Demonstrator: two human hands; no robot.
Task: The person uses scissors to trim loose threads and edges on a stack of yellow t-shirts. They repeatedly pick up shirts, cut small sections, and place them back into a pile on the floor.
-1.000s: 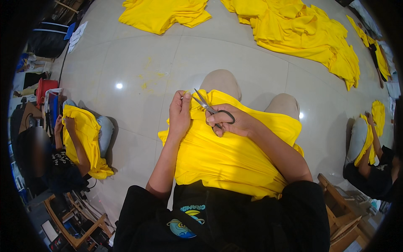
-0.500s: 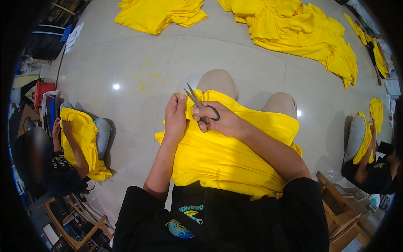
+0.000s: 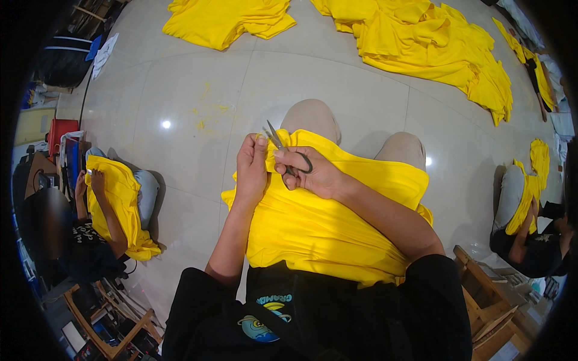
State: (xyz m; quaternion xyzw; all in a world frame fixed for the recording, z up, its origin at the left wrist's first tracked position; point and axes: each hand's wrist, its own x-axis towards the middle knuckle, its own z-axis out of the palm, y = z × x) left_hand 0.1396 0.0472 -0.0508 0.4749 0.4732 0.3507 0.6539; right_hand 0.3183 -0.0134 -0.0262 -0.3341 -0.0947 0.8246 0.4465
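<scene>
Scissors [image 3: 278, 141], just above centre frame, sit in curled fingers of the right hand [image 3: 319, 172], blades best kept clear of the left hand [image 3: 250, 159], whose fingers pinch an edge of the yellow garment [image 3: 319, 225] at mid-frame.

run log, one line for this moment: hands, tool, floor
left hand: pinching yellow cloth at its edge | right hand: holding scissors, blades parted near left fingertips | floor: yellow scraps
</scene>
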